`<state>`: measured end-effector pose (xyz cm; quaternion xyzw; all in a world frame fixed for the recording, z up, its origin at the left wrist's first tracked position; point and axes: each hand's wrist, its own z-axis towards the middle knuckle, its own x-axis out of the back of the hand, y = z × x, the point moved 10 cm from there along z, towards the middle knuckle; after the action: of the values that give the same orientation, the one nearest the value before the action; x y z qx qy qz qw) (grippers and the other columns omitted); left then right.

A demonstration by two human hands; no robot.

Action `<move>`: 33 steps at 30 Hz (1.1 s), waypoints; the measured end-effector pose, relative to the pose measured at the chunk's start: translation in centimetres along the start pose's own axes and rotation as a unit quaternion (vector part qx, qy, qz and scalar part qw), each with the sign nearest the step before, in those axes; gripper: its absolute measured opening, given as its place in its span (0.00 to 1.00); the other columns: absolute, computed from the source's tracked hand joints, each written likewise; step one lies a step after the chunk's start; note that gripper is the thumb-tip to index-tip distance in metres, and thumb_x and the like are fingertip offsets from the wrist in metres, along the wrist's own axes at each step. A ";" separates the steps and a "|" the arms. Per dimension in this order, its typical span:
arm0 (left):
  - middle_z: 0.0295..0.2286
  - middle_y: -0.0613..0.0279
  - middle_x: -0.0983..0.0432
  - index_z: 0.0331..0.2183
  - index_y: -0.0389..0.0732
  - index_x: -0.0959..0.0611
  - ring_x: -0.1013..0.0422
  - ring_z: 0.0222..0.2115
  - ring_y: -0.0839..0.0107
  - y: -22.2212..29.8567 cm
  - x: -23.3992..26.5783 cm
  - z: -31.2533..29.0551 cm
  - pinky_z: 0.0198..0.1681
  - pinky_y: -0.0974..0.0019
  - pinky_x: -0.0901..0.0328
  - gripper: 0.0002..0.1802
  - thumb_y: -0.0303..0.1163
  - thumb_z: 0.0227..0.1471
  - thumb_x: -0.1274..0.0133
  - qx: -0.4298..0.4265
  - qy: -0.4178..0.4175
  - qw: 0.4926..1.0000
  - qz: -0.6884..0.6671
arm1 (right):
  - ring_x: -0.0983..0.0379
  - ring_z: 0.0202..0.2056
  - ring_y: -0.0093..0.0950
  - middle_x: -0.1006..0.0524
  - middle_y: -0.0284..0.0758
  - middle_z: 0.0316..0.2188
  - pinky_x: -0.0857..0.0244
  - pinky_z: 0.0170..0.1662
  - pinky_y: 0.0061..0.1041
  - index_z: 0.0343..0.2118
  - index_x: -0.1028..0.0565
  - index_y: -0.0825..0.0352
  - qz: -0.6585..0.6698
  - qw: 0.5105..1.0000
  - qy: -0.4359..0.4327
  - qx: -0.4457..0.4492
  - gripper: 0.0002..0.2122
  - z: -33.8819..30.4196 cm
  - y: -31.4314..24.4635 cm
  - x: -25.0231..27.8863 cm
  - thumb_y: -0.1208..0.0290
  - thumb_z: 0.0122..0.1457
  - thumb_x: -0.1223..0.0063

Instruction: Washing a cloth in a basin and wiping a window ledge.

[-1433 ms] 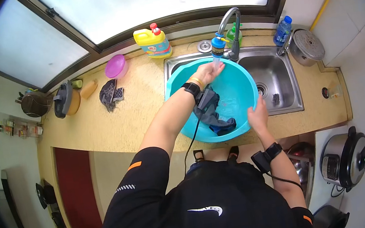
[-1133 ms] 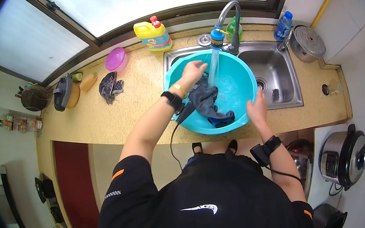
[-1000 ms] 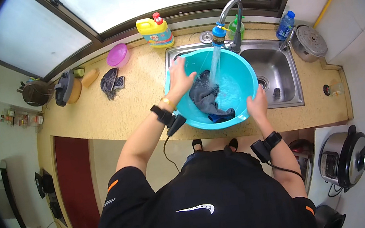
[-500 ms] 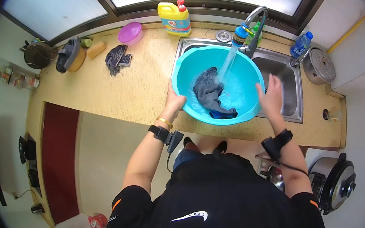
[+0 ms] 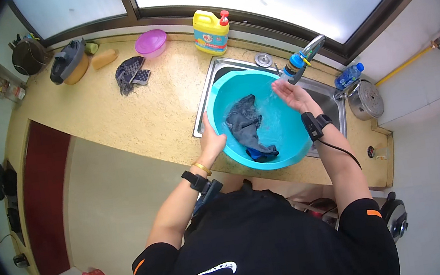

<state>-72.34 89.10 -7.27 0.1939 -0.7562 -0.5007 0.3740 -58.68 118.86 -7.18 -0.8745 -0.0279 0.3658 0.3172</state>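
Observation:
A large turquoise basin (image 5: 293, 147) rests over the metal sink, with water in it. My left hand (image 5: 212, 138) grips its left rim, thumb over the edge. In the basin lies a wet dark grey cloth (image 5: 246, 123) with a blue patch at its near end. My right hand (image 5: 291, 96) is open, palm up and fingers stretched out, above the basin's far right side. Its fingertips are just below the blue filter head of the faucet (image 5: 295, 63). My hand partly hides the water stream, so whether it touches the water is hard to make out.
The metal sink (image 5: 333, 108) shows to the right of the basin. Behind stand a yellow jug (image 5: 211, 33) and a drain strainer (image 5: 263, 59). A blue bottle (image 5: 349, 76) and a steel pot (image 5: 365, 100) are at right. A patterned cloth (image 5: 131, 74) and purple bowl (image 5: 151, 43) lie left.
My right hand has moved from beside the basin's right rim up and left to the faucet. My left hand still holds the left rim. The view has shifted.

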 end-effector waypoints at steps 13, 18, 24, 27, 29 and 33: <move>0.48 0.38 0.30 0.63 0.43 0.55 0.29 0.45 0.45 0.4 0.4 -0.4 0.46 0.56 0.34 0.49 0.21 0.42 0.50 -0.001 -0.003 1.000 0.029 | 0.49 0.15 0.17 0.42 0.25 0.17 0.53 0.16 0.17 0.22 0.36 0.61 -0.094 0.992 0.077 -0.034 0.11 2.3 -0.4 0.0 0.78 0.62 0.56; 0.47 0.39 0.30 0.62 0.44 0.52 0.29 0.45 0.46 0.3 0.5 -0.3 0.47 0.57 0.34 0.48 0.21 0.41 0.49 -0.008 0.002 1.000 0.016 | 0.30 0.25 0.23 0.30 0.30 0.21 0.33 0.31 0.18 0.32 0.27 0.68 -0.263 0.963 0.053 0.023 0.03 -1.3 -1.7 -0.3 0.80 0.56 0.46; 0.47 0.40 0.29 0.61 0.44 0.51 0.29 0.46 0.47 0.8 0.3 -0.2 0.46 0.57 0.34 0.48 0.20 0.40 0.49 0.000 -0.003 1.000 0.018 | 0.24 0.43 0.37 0.23 0.48 0.43 0.31 0.47 0.31 0.47 0.27 0.74 -0.791 0.494 0.193 0.304 0.22 -7.9 -7.6 4.3 0.66 0.52 0.40; 0.47 0.40 0.30 0.61 0.43 0.51 0.30 0.47 0.47 -0.1 0.4 0.1 0.47 0.56 0.34 0.48 0.20 0.40 0.49 -0.015 0.004 1.000 0.014 | 0.25 0.44 0.43 0.24 0.51 0.43 0.32 0.47 0.34 0.49 0.29 0.74 -0.774 0.504 0.243 0.296 0.25 -10.6 -5.8 7.7 0.64 0.51 0.40; 0.38 0.37 0.25 0.60 0.42 0.52 0.27 0.38 0.42 -0.8 1.0 0.2 0.41 0.52 0.32 0.47 0.24 0.41 0.48 -0.056 0.030 0.998 0.031 | 0.25 0.43 0.43 0.25 0.52 0.44 0.31 0.45 0.35 0.51 0.33 0.75 -0.734 0.653 0.165 0.089 0.27 -10.3 -1.3 9.5 0.66 0.51 0.40; 0.40 0.37 0.26 0.60 0.41 0.53 0.27 0.40 0.43 0.9 -0.2 0.5 0.43 0.53 0.33 0.47 0.24 0.41 0.48 -0.023 -0.007 0.998 0.050 | 0.24 0.42 0.42 0.24 0.51 0.41 0.30 0.44 0.35 0.50 0.34 0.75 -0.595 0.762 0.209 0.145 0.25 -10.1 -0.5 13.8 0.69 0.51 0.42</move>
<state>-72.49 89.92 -6.60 0.1440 -0.7558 -0.5000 0.3976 -41.87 117.75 -10.11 -0.6807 -0.4221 -0.0886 0.5921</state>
